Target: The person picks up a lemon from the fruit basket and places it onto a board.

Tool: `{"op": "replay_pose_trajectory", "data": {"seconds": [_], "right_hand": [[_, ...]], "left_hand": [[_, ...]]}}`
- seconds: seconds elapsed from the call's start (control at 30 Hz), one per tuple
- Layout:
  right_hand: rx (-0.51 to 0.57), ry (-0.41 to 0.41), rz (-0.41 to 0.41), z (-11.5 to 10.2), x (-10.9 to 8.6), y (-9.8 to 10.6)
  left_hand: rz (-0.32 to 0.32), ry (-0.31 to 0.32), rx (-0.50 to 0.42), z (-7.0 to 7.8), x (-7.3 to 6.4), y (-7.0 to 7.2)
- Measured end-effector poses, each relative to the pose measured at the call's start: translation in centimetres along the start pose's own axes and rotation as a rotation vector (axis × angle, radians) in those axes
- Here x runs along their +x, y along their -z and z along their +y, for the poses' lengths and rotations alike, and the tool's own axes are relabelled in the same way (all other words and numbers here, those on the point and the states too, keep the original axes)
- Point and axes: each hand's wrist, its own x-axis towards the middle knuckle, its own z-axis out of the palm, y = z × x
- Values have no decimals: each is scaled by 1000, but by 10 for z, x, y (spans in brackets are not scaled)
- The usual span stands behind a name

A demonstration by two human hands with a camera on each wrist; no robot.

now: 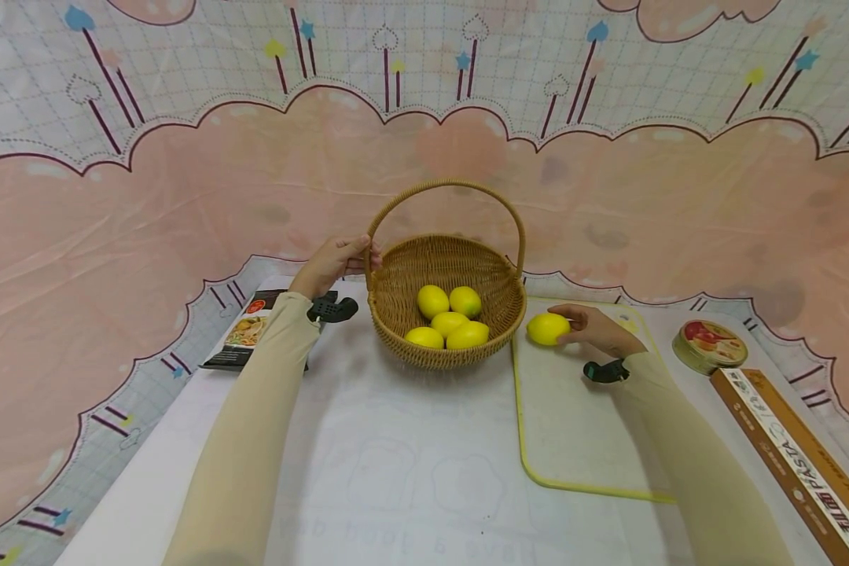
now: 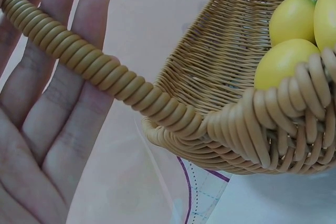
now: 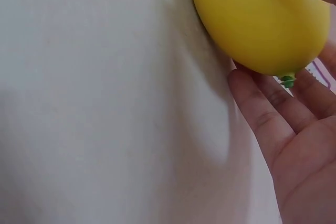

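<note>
A wicker basket (image 1: 447, 358) with a tall arched handle stands tilted toward me, several yellow lemons (image 1: 468, 336) lying inside it. My left hand (image 1: 336, 263) holds the left side of the handle. In the left wrist view, its fingers (image 2: 65, 103) extend behind the wrapped handle (image 2: 100, 69). Right of the basket, my right hand (image 1: 597, 330) grips another lemon (image 1: 546, 329) over the white cutting board (image 1: 580, 424). The right wrist view shows this lemon (image 3: 262, 24) between thumb and fingers, its green stem end toward the palm. Whether it touches the board I cannot tell.
A black food packet (image 1: 244, 334) lies left of the basket, partly behind my left sleeve. To the right of the board are a round tin (image 1: 710, 346) and a long pasta box (image 1: 785, 456). A patterned cloth (image 1: 255, 181) rises behind the white table (image 1: 396, 472).
</note>
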Motion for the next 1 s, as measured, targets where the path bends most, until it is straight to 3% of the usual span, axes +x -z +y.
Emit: {"op": "replay_pose_trajectory", "data": {"seconds": [0.27,0.6,1.0], "right_hand": [[-11,12,-3,0,-2,0],[-56,2,108,2,3,0],[-57,-29,69,2,2,0]], "left_hand": [[13,10,0,-7,5,3],[24,-5,-11,-19,12,9],[24,-1,16,-20,12,10]]}}
